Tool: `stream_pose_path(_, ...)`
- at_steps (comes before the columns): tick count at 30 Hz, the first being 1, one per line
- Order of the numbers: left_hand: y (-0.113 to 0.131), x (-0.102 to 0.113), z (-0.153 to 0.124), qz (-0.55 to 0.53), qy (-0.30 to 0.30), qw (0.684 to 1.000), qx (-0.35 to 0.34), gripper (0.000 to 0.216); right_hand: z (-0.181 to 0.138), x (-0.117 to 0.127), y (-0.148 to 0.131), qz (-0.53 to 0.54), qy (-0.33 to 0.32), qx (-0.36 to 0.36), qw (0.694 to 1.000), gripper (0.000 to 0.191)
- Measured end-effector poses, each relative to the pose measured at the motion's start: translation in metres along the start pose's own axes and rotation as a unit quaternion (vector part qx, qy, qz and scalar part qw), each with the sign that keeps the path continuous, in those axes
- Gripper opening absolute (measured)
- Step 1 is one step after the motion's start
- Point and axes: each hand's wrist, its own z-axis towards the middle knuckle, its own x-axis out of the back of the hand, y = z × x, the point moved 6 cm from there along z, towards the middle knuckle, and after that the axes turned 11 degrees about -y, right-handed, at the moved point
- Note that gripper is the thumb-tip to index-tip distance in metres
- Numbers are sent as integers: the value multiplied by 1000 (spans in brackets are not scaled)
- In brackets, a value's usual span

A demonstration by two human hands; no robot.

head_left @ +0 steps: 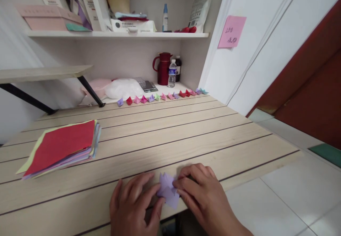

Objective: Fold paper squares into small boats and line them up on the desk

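A small folded piece of purple origami paper (168, 190) is at the near edge of the wooden table (149, 142), between my two hands. My left hand (135, 204) pinches its left side between thumb and index finger, the other fingers curled beside it. On the opposite side, my right hand (204, 193) grips the paper's right edge with thumb and fingertips. Pointed flaps stand up at the paper's top, and a flatter corner points down toward me. The fingertips cover parts of both sides.
A stack of coloured paper sheets (62, 143), red on top, lies on the left. Several small folded paper pieces (151, 98) line the table's back edge. Behind them stand a dark red jug (163, 69) and a water bottle (172, 74). A small raised shelf (45, 73) stands at back left.
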Motion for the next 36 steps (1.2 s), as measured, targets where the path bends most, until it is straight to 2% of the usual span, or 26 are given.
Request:
stream_pose_path(4,3,3,5,42,-45,996,-68,19,0,0,1,-2,-5,-6,1000,10)
stream_pose_path(8,9,8,5,103,-53,982,-151,30,0,1,1,-17,-6,9,1000,32)
stream_pose_path(11,8,6,4,72,-62,989,-111,36,0,2,-3,-28,7,48,998,42)
stream_pose_path(14,7,2,3,18,-68,996,-52,39,1,3,-3,-20,10,58,998,41)
stream_pose_path(20,7,2,5,-31,-56,998,7,14,4,3,-4,4,1,48,999,24)
stream_pose_path(24,6,3,3,-29,-39,999,14,8,3,4,-5,15,-3,46,999,22)
stream_pose_path(30,9,6,2,22,1,999,39,11,2,4,-6,28,15,55,998,20)
stream_pose_path(36,18,6,-1,33,21,999,28,20,0,2,-5,38,10,51,998,19)
